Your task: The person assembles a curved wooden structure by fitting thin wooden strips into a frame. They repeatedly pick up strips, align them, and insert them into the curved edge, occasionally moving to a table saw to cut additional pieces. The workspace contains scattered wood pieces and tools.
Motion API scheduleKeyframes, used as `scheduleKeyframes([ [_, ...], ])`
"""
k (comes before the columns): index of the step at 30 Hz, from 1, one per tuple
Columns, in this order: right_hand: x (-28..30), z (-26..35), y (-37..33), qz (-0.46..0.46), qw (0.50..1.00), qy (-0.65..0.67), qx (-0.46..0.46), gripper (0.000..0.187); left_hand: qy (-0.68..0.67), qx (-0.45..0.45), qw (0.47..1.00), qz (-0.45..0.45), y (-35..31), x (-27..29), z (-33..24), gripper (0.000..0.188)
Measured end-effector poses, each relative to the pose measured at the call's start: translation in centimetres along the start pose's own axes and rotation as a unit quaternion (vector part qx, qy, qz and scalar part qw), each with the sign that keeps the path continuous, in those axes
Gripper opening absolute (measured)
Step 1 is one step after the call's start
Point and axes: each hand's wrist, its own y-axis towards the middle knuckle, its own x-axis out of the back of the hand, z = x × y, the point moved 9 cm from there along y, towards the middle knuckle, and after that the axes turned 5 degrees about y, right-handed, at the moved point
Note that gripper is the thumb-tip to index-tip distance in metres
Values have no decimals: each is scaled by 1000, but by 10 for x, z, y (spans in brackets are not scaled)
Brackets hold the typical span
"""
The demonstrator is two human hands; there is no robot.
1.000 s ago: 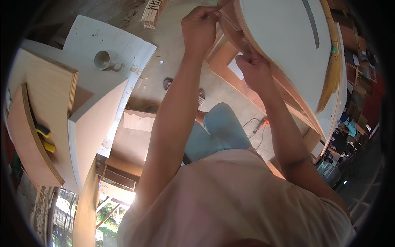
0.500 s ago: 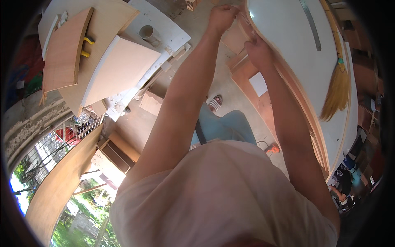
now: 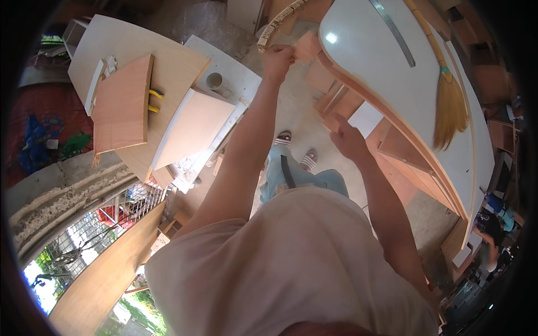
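My left hand (image 3: 278, 63) is reached out ahead with its fingers curled. Its fingertips meet the edge of a small light-brown wooden piece (image 3: 307, 48) beside the rounded end of the white-topped table (image 3: 386, 73); whether they grip it is unclear. Lower down and to the right, my right hand (image 3: 349, 141) is closed by the table's wooden underframe, its fingers partly hidden. Next to its fingertips is a brown wooden end (image 3: 334, 121); what the hand holds, if anything, cannot be made out. Open wooden compartments (image 3: 400, 147) and a white panel (image 3: 365, 119) show under the tabletop.
On the white top lie a straw broom (image 3: 451, 115) and a metal ruler (image 3: 392, 31). At left, a bench carries wooden boards (image 3: 123, 106), yellow-handled pliers (image 3: 155, 101) and a cup (image 3: 214, 81). A curved wooden strip (image 3: 280, 23) stands ahead. Another person (image 3: 487, 229) is at far right.
Both hands have come away from the table's curved edge, the left moving left and down, the right downward. The view has shifted, bringing the curved strip and both my feet into sight.
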Motion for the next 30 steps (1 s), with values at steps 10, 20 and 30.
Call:
scheduleKeyframes([
  [10,-62,-225,-308,-264,913,119,-287,23,-71,27,984,163,-145,-42,-52,16],
  [20,-75,-178,-514,-605,603,457,-248,19,104,158,725,662,-420,-328,46,16],
  [30,-119,-176,-813,-752,426,351,-359,18,247,359,337,835,-848,-350,248,20],
])
